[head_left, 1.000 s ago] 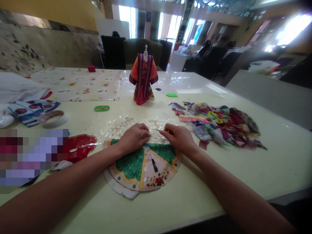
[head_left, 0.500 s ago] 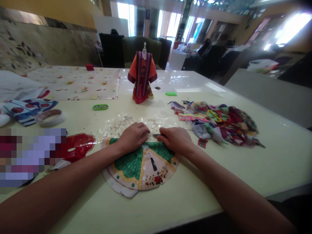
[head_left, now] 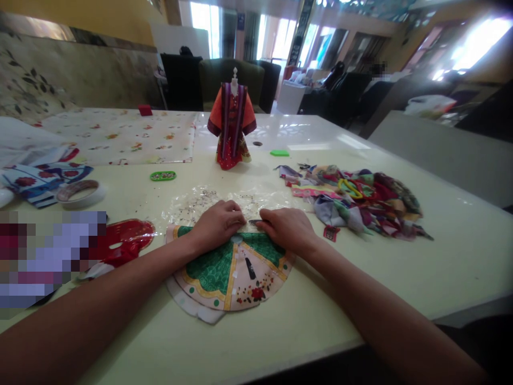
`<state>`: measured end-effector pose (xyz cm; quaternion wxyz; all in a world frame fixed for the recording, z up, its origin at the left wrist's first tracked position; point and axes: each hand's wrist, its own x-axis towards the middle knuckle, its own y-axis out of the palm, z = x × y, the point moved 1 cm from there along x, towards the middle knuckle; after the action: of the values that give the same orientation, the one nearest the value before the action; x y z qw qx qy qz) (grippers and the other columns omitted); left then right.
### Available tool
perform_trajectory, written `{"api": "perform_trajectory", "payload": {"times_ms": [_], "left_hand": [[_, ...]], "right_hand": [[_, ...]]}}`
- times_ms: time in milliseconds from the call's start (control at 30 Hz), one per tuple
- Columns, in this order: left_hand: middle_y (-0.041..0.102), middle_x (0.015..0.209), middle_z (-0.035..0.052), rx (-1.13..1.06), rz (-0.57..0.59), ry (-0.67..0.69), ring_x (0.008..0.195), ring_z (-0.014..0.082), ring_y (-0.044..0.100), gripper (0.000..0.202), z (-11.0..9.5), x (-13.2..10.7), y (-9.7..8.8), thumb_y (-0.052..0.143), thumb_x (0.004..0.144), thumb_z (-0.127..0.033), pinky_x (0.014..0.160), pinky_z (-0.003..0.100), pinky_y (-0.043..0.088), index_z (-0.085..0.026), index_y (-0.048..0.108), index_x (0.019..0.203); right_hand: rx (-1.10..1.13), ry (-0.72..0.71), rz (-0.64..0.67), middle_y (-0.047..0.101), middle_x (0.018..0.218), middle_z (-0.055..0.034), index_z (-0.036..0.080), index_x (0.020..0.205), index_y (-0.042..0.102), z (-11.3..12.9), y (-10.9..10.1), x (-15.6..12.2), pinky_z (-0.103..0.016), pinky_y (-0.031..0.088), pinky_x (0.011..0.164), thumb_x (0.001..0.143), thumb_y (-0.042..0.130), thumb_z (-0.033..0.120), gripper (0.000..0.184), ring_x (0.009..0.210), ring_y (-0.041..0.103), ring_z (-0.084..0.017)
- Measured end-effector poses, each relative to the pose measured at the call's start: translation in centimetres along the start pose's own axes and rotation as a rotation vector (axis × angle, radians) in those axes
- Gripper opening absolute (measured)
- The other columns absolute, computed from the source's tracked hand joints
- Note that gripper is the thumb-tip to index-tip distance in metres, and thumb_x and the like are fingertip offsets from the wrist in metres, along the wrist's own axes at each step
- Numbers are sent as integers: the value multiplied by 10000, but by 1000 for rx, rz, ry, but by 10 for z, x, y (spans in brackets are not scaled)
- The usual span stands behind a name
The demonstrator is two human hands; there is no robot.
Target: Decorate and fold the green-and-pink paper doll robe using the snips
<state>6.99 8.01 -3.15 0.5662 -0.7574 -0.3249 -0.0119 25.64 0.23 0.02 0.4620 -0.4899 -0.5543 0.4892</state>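
A semicircular doll-skirt piece (head_left: 210, 267), green and pale pink with gold bands, lies flat on the table with a white layer under its lower edge. Over its top left edge rests my left hand (head_left: 220, 223), fingers bent and pinched together; what they hold is too small to make out. My right hand (head_left: 286, 227), at the top right edge, grips a thin pointed metal tool (head_left: 254, 221) like tweezers, mostly hidden, its tip toward my left fingers. Just beyond both hands is a clear plastic sheet (head_left: 182, 200) scattered with tiny beads or stones.
A doll form in a red-orange robe (head_left: 232, 125) stands ahead. Fabric scraps (head_left: 372, 203) with yellow-handled scissors (head_left: 349, 188) are piled right. A green tray of small pieces (head_left: 163, 176), a tape roll (head_left: 82, 192) and red fabric (head_left: 128, 240) lie left; a green block (head_left: 279, 153) lies beyond.
The whole view has shifted slightly. Both hands keep nearly the same place and grip, and the skirt piece stays put.
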Motion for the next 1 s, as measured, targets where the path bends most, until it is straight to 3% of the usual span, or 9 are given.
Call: {"api": "perform_trajectory", "payload": {"times_ms": [267,700,833,1000], "left_hand": [[642,1015,58,-6,-6,-1,943,195,578,135,-2,1,-1,570,901,-222,855,364,480,-213,704,897],[664,1001,43,-38,-44,-11,938,184,608,138,-1,-1,0,597,890,-230,842,349,501,-242,734,907],[677,1003,42,-28,-55,-65,944,196,614,153,-2,-2,-1,601,867,-199,839,365,507,-224,693,987],[684,1008,43,-15,-49,-41,961,195,616,103,-3,-2,-1,587,876,-200,854,359,507,-203,690,890]], "right_hand": [[143,87,-15,679,746,-14,249,838,635,-5,-1,0,-286,176,526,903,484,467,273,657,542,-154],[60,-29,-54,710,790,-16,241,850,625,0,6,3,-297,160,548,929,461,457,283,664,574,-158],[51,-28,-44,710,795,-19,243,874,630,1,7,4,-297,166,549,935,449,461,289,672,582,-161],[58,-16,-30,707,788,-18,244,872,634,1,6,4,-296,170,543,932,442,466,300,673,586,-167]]}}
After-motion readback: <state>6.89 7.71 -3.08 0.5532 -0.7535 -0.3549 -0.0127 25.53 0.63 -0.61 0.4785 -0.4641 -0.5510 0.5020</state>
